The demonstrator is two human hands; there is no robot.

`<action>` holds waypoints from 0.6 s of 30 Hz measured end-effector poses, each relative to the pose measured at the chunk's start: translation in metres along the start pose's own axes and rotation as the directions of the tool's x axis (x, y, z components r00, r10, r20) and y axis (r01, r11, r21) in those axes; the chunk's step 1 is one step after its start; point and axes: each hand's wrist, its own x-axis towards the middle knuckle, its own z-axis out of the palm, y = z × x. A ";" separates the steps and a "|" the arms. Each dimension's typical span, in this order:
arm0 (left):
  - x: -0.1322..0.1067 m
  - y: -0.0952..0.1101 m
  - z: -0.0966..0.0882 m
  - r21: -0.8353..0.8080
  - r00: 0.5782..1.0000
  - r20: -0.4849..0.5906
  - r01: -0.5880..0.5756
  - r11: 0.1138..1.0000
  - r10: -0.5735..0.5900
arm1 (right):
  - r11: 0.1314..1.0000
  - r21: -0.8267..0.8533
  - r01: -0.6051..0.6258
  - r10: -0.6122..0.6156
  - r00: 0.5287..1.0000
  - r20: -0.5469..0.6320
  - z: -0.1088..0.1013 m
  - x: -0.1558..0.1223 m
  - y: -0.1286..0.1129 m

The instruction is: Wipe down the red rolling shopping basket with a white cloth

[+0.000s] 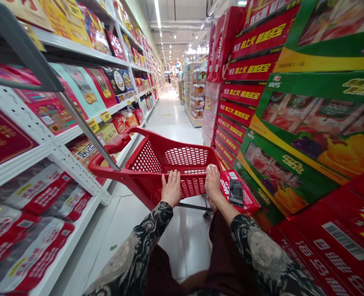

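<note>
The person stands in a supermarket aisle with the red cart directly ahead at 12 o'clock, and both hands are on its near rim. The left hand lies on the rim with the fingers nearly straight and close together. It rests there more than it grips. The right hand has its fingers curled over the rim and holds it. Both forearms are in dark patterned sleeves.

Judging from this, the work in hand is steering the cart along the aisle, and the cart appears to point a little toward 11 o'clock.

At 9 o'clock, the shelves carry red and pink gift boxes, and the far left corner of the cart is near their white upright. At 3 o'clock there are stacked green juice cartons and red cartons. One red box lies just beside the right hand. Whether it touches the cart cannot be told. A grey bar crosses the view at 10 o'clock, close to the camera.

The open floor runs on toward 12 o'clock. A push forward would call for a firmer hold with the left hand, and for turning the cart's front slightly toward 1 o'clock, away from the shelf upright, with care for the cartons on the other side.
</note>
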 end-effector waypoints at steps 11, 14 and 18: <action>0.000 0.002 -0.003 0.018 0.999 0.022 -0.025 1.000 0.024 | 0.991 0.095 0.097 -0.096 0.995 -0.014 -0.001 0.011 -0.026; -0.001 0.004 -0.003 0.003 1.000 0.014 -0.010 1.000 0.010 | 1.000 0.015 0.006 -0.005 0.999 -0.037 -0.005 0.004 -0.022; 0.001 0.012 -0.003 -0.053 1.000 0.006 0.000 0.999 0.001 | 1.000 -0.002 0.017 -0.017 1.000 0.002 -0.004 -0.008 -0.039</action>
